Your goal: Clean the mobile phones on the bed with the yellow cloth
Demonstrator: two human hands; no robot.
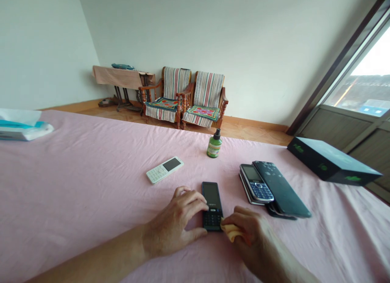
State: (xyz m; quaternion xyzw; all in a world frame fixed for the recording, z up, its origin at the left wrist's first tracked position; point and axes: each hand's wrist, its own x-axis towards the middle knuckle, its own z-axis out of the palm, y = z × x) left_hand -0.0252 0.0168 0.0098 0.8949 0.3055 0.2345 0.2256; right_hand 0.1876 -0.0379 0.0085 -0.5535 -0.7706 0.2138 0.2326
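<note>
A black keypad phone (212, 206) lies face up on the pink cloth in front of me. My left hand (178, 218) rests at its left side, fingers spread, with fingertips touching the phone near its keys and the thumb by its lower left corner. Bunched in my closed right hand (252, 234) is a yellow cloth (232, 231), which meets the phone's lower right edge. Part of the cloth is hidden by the fingers. Beyond my left hand lies a white keypad phone (165, 169).
To the right, a dark blue keypad phone (258, 184) lies on another device beside a larger dark phone (282, 187). A green spray bottle (214, 145) stands at the back. A black box (332, 159) is at far right, a tissue pack (26, 130) at far left.
</note>
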